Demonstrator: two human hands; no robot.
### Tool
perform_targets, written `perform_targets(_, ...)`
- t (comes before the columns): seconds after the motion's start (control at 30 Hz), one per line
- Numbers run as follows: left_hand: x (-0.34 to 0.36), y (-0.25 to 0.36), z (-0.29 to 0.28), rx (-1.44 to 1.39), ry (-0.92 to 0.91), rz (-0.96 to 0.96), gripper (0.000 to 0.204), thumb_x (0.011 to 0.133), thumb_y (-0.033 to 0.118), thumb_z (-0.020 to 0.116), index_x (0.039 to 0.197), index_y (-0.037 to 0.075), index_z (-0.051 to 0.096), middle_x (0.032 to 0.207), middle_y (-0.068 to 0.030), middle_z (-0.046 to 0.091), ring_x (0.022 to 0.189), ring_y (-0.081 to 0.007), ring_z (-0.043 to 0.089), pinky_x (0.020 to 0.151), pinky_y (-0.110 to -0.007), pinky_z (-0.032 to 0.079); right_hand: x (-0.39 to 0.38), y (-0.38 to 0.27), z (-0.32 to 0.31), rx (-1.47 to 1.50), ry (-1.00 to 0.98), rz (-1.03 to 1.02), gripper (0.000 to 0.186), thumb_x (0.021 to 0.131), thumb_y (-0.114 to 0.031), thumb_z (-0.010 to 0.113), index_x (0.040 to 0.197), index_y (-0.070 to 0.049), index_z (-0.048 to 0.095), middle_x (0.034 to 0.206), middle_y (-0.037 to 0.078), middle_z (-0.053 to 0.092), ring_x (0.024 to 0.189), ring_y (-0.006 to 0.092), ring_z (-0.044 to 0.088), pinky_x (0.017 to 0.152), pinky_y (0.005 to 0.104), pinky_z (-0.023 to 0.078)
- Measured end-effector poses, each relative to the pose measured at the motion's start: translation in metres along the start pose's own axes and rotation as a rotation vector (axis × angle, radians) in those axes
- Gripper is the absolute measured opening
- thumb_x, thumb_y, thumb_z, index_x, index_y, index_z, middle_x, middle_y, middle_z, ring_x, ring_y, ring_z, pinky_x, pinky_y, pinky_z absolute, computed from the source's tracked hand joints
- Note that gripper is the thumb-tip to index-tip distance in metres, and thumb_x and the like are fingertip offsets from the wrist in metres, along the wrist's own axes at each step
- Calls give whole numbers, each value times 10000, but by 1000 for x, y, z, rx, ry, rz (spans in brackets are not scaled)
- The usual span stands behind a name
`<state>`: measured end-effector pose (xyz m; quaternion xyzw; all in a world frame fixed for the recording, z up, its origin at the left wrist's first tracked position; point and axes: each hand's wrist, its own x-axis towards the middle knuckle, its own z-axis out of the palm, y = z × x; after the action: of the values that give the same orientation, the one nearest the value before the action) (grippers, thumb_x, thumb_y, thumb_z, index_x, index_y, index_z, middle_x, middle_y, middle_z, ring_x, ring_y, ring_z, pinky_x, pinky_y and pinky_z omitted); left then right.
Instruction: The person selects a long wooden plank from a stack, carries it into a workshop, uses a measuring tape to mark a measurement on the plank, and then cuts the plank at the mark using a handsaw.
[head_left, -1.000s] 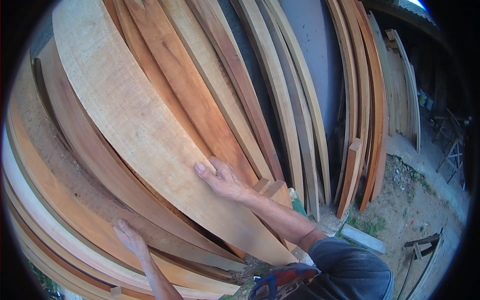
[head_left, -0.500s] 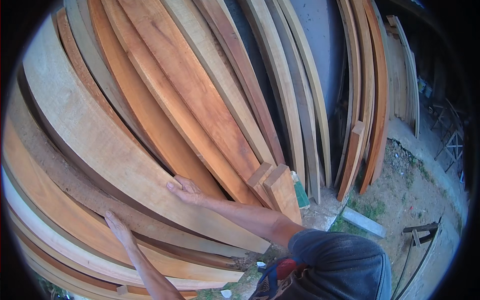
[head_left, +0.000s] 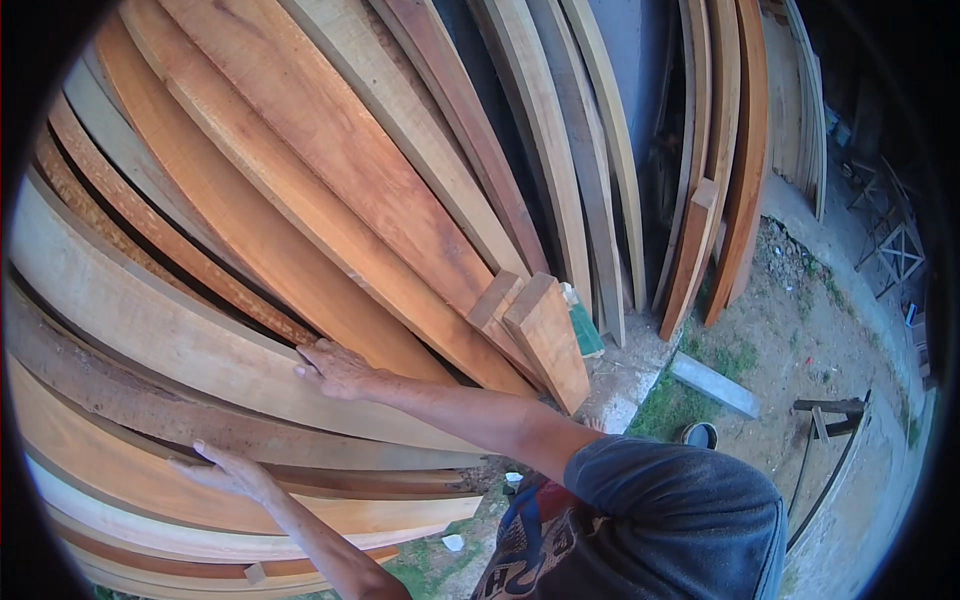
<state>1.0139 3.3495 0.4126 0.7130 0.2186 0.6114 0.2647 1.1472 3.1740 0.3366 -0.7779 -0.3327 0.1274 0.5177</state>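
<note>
Long wooden planks lean side by side, spreading like a fan in front of me. My right hand (head_left: 338,370) is at the upper edge of a wide pale plank (head_left: 230,352), its fingers bent over that edge and its thumb side on the face. Just behind it, a narrow plank with a rough, flaky edge (head_left: 190,240) shows in a dark gap. Lower left, my left hand (head_left: 235,474) is open, fingers stretched out, over a rough brown plank (head_left: 130,390) and a smooth orange-tan plank (head_left: 110,440). Whether its fingers touch the wood I cannot tell.
Two short wood blocks (head_left: 548,335) stand against the planks near my right elbow, beside a green item (head_left: 584,330). To the right are more upright planks (head_left: 735,170), a grey concrete bar (head_left: 715,385), a round container (head_left: 699,435) and a dark frame (head_left: 830,410).
The pale plank has tipped left, away from the orange planks behind, uncovering more of the rough-edged plank. My left hand's fingers have spread. The view has shifted somewhat.
</note>
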Motion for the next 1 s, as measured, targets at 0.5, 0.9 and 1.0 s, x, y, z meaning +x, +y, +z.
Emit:
perform_targets(0.5,-366,71,170,-147,-1228,-218,730,864,229,745,1466,38,380,1410,-229,455,1268,-376,507,1066,-434,431,-179,322,-215,-667,425,218,493,922,-300,598,1342,-49,540,1381,195,494,1262,391,474,1067,503,404)
perform_targets(0.9,-432,128,156,356,-1275,358,829,692,408,837,1325,21,467,1293,-192,539,1254,-402,487,998,-492,449,-261,268,-222,-664,-166,-49,573,876,-336,683,1336,-28,534,1347,162,480,1160,387,556,993,453,478)
perform_targets(1.0,-426,128,143,337,-1685,-130,678,696,414,821,1163,41,501,1192,-185,606,1168,-372,575,982,-492,469,-261,263,-226,-666,-385,-132,648,859,-357,709,1379,-34,497,1372,159,441,1181,378,538,997,443,477)
